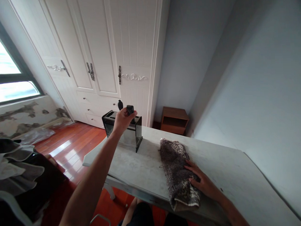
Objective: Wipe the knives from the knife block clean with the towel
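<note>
Left hand [122, 120]: fingers closed about a black handle [130, 109] at the top of the block [128, 137], which stands upright at the table's [211, 153] far edge; a second handle [120, 104] rises just beside the hand. The handle looks stiff and probably smooth, best held around its middle; the block, apparently clear-sided, may be brittle. Whatever lies below the grip is hard to make out. Right hand [202, 182]: unclenched, fingers spread on the cloth [175, 168], likely light, soft and easily gathered at an edge. The cloth lies beneath these fingertips, apart from the block.
</note>
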Action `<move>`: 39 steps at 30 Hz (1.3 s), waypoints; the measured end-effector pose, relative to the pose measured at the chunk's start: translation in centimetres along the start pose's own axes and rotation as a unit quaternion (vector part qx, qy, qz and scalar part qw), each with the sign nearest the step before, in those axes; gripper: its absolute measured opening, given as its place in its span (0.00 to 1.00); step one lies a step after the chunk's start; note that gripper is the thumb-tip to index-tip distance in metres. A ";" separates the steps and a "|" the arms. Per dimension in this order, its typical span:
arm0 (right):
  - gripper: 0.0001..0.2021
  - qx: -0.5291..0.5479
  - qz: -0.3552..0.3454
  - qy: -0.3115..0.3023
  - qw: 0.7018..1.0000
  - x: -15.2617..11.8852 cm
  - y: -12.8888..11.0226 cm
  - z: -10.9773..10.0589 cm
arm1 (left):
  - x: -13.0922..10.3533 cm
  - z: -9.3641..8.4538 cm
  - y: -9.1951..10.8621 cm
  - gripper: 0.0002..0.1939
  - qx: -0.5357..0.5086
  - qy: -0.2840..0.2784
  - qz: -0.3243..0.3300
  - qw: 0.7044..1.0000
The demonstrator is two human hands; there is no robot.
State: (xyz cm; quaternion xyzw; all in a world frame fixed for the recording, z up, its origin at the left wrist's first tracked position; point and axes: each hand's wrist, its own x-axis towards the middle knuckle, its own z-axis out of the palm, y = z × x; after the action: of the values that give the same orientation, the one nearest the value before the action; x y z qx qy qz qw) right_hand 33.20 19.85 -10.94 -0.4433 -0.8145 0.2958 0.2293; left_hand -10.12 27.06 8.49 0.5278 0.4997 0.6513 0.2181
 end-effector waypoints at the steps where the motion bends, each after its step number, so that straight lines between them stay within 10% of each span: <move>1: 0.28 0.001 0.003 0.001 1.000 -0.2 0.0 0.0 | 0.1 0.0 -0.1 0.16 -0.013 0.005 -0.001 1.000; 6: 0.28 0.014 0.013 0.009 1.000 -0.5 -0.1 -0.1 | 1.0 -0.3 1.3 0.18 -0.098 0.020 0.004 0.995; 20: 0.25 0.070 0.030 0.068 0.995 -0.2 0.3 0.7 | 5.3 -0.6 13.6 0.08 -0.200 0.106 0.123 0.966; 27: 0.30 0.132 0.080 0.133 0.979 1.0 -0.5 0.3 | 1.7 1.1 19.4 0.07 -0.293 0.070 0.239 0.923; 32: 0.35 -0.001 0.133 0.219 0.967 2.4 -1.6 0.1 | -4.2 4.5 18.7 0.11 -0.404 0.085 0.250 0.876; 39: 0.26 -0.068 0.222 0.182 0.956 3.4 -4.2 -1.3 | -12.1 8.2 12.8 0.09 -0.481 0.142 0.133 0.855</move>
State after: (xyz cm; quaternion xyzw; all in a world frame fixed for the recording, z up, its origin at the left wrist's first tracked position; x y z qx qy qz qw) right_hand 29.85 21.34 -6.71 -0.6738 -0.6583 0.1977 0.2711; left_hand 4.63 15.51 13.65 0.3204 0.0747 0.9011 0.2824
